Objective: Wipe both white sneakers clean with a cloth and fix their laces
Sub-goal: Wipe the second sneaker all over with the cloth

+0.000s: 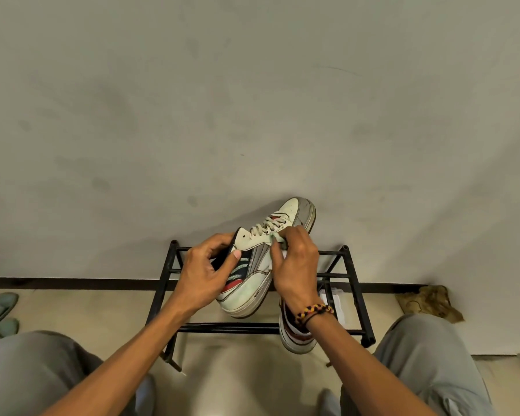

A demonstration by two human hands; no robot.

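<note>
Wiping step on first sneaker [261,259], held up at frame centre above black shoe rack [354,301]; laces look not yet sorted. Left hand [204,277] grips the heel collar, thumb pressed on the side, fingers curled round the back. Right hand [294,265] pinches a small pale cloth [275,238] against the upper beside the laces [267,225], fingers curled closed on it. Second sneaker [296,334] sits on rack, lower centre-right, below right wrist. Next move likely needs turning the shoe to reach the grimy toe cap
</note>
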